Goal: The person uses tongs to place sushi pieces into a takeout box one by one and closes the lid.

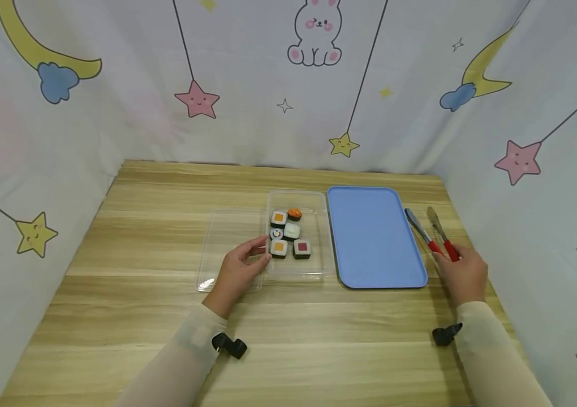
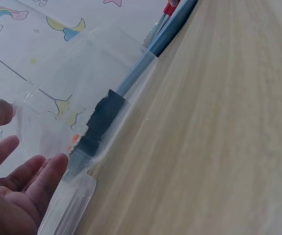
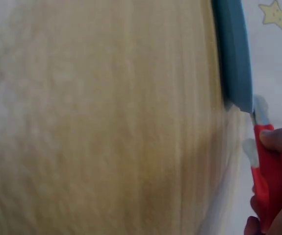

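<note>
A clear plastic container [image 1: 323, 237] stands mid-table with several sushi pieces [image 1: 301, 249] in it, grouped toward its left side. My left hand [image 1: 241, 268] is at the container's left wall, its fingertips at or against the plastic; in the left wrist view its fingers [image 2: 50, 176] look relaxed, outside the container. At the right, my right hand [image 1: 464, 274] grips tongs [image 1: 436, 229] by their red handles, with the two metal arms spread and pointing away from me. The right wrist view shows the thumb [image 3: 278, 139] on a red handle.
A blue tray [image 1: 377, 237] lies between the container and the tongs. Left of the container is a clear plastic lid [image 1: 227, 237], partly behind my left hand. A printed curtain [image 1: 248, 135] hangs around the wooden table [image 1: 309, 345] at the back and sides.
</note>
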### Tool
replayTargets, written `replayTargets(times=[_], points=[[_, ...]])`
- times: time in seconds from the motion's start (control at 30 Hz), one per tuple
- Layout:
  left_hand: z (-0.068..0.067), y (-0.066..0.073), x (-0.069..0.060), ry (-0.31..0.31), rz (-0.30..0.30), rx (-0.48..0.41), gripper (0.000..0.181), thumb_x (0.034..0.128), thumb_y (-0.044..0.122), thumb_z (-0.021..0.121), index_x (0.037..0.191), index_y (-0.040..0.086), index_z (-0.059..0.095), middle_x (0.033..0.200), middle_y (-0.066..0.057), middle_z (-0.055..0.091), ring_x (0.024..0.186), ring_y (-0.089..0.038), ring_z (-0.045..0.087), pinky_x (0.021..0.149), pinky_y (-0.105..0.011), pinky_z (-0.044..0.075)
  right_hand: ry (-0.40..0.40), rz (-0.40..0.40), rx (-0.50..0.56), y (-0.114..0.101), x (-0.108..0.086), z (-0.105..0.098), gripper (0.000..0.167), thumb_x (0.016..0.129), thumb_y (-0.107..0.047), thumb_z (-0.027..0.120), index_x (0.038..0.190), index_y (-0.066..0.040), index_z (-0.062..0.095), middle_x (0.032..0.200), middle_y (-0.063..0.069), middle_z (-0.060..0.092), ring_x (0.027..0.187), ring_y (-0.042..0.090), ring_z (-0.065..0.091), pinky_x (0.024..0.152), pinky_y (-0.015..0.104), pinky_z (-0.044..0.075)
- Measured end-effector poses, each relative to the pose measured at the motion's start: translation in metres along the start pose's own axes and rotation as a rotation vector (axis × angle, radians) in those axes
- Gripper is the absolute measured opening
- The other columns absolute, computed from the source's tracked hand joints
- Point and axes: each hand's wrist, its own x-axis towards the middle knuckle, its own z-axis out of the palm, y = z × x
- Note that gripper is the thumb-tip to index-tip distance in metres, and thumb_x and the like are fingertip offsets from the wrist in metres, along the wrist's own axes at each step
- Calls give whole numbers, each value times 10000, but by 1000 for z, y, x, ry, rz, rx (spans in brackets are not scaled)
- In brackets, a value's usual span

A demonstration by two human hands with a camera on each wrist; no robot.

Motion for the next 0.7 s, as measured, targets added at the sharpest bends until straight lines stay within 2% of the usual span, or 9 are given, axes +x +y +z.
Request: replayTargets(times=[0.2,0.4,0.47,0.57,0.7], points=[[1,1,1,-1,-28,20,479,970,40,720,1431,-7,599,1448,-168,601,1276,-349,598,1051,-505,483,-36,-7,-46,0,-1,4,595,943,-364,758,1304,96,649,1200,315,671,1033,469,634,865,589,534],[0,0,0,0,-15,20,483,973,126,744,1437,69,621,1437,-110,619,1267,-289,612,959,-274,526,-81,-17,-83,-1,-3,6,579,925,-366,783,1260,92,664,1112,295,696,949,438,647,797,553,528],[0,-1,0,-1,-2,11,481,967,159,760,1427,95,637,1427,-88,629,1258,-272,619,939,-242,527,-93,-19,-95,-1,-3,6,573,926,-364,784,1247,95,666,1091,293,699,934,434,650,785,548,526],[-1,-3,0,0,18,10,478,956,190,777,1411,108,654,1408,-73,644,1243,-266,630,956,-299,536,-114,-17,-103,-1,-2,6,586,934,-368,775,1257,105,652,1091,302,691,937,441,644,786,552,524],[-4,-2,0,14,59,74,479,952,218,784,1404,120,662,1372,-87,663,1242,-272,638,966,-376,553,-95,-39,-149,-8,-4,5,719,969,-442,703,1364,141,555,1238,380,599,1104,542,536,934,606,422]])
